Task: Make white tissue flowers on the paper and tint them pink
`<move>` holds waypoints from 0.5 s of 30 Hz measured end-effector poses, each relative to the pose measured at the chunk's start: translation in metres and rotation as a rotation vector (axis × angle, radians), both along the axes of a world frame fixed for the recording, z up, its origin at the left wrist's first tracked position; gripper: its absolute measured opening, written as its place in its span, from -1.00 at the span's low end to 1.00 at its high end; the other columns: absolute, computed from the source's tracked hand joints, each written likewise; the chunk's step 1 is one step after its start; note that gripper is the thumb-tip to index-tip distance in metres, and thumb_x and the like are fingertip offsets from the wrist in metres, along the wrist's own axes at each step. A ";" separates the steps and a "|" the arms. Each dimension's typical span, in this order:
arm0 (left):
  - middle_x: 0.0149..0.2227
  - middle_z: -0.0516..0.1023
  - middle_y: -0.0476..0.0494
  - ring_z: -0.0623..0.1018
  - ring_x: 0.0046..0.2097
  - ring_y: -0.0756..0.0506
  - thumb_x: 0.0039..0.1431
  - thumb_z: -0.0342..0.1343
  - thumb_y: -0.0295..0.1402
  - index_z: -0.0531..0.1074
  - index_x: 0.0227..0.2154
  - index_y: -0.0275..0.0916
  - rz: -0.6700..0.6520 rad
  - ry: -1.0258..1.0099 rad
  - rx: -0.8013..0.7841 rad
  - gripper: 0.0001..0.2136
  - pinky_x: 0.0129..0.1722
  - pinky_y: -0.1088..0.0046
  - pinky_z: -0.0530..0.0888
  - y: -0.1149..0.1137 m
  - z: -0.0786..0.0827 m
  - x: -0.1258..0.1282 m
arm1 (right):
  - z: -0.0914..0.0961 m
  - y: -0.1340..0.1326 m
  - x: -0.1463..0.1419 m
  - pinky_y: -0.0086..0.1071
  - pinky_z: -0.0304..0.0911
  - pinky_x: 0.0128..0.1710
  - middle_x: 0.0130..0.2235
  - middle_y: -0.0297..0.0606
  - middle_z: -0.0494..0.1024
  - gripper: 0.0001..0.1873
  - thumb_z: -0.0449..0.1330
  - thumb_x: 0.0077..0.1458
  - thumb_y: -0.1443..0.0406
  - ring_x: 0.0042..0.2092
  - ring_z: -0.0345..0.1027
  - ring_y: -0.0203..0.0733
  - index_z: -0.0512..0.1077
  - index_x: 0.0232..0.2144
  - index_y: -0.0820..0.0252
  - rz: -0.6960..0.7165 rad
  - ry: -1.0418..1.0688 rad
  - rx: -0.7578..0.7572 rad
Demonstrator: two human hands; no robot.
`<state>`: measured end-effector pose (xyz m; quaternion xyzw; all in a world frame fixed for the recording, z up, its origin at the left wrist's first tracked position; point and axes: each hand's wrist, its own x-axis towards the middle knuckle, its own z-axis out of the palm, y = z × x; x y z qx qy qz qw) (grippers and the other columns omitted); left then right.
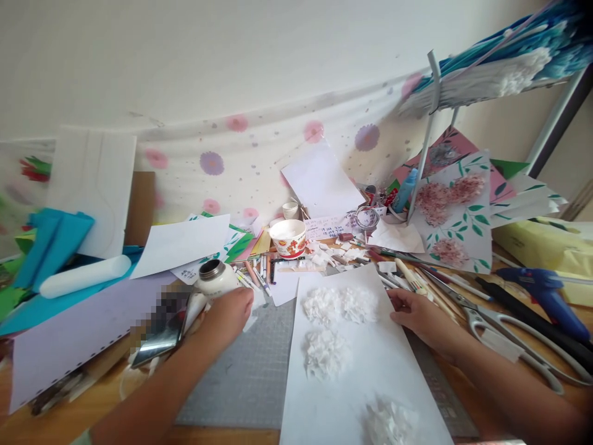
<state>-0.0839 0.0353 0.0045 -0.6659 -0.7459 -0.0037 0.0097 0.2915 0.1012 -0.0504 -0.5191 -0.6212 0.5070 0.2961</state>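
Note:
My left hand (227, 318) is closed round a white bottle (214, 281) with an open metal neck, held just left of a white paper sheet (370, 371). My right hand (417, 312) rests on the sheet's right edge, fingers curled and pressing the paper, with nothing held that I can see. On the sheet lie white crumpled-paper flowers: two side by side at the top (340, 304), one in the middle (324, 352), one at the bottom (386, 423). The sheet lies on a grey cutting mat (250, 371).
Scissors (509, 337) and a blue glue gun (549, 300) lie to the right. A red-and-white paper cup (288, 238), pens (257, 272), paper scraps and coloured sheets crowd the back. A lilac sheet (78, 334) and a white roll (86, 276) lie left. A flower picture (456, 210) leans behind.

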 end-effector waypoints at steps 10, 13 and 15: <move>-0.04 0.51 -0.19 0.49 0.00 -0.21 0.19 -0.02 -0.46 0.41 -0.01 -0.13 -0.002 0.062 -0.031 -0.68 0.09 0.20 0.27 -0.037 -0.013 -0.011 | 0.000 0.002 0.001 -0.32 0.30 -0.24 -0.28 -0.33 0.56 -0.75 0.17 0.09 0.47 -0.30 0.43 -0.23 0.43 -0.15 0.21 0.024 0.005 -0.006; -0.05 0.50 -0.24 0.48 0.01 -0.26 0.21 0.02 -0.33 0.40 0.01 -0.12 -0.005 0.075 -0.027 -0.69 0.17 0.01 0.14 -0.038 -0.025 -0.007 | 0.000 0.001 0.000 -0.30 0.32 -0.24 -0.27 -0.29 0.57 -0.80 0.20 0.10 0.38 -0.29 0.44 -0.21 0.44 -0.17 0.21 0.009 -0.016 0.016; -0.10 0.49 -0.25 0.50 -0.04 -0.27 0.22 0.01 -0.32 0.44 -0.07 -0.15 -0.003 0.080 -0.010 -0.75 0.15 -0.05 0.15 -0.036 -0.029 -0.005 | 0.000 0.000 0.000 -0.29 0.33 -0.23 -0.24 -0.26 0.57 -0.82 0.22 0.12 0.32 -0.28 0.45 -0.21 0.46 -0.19 0.21 -0.005 -0.026 0.029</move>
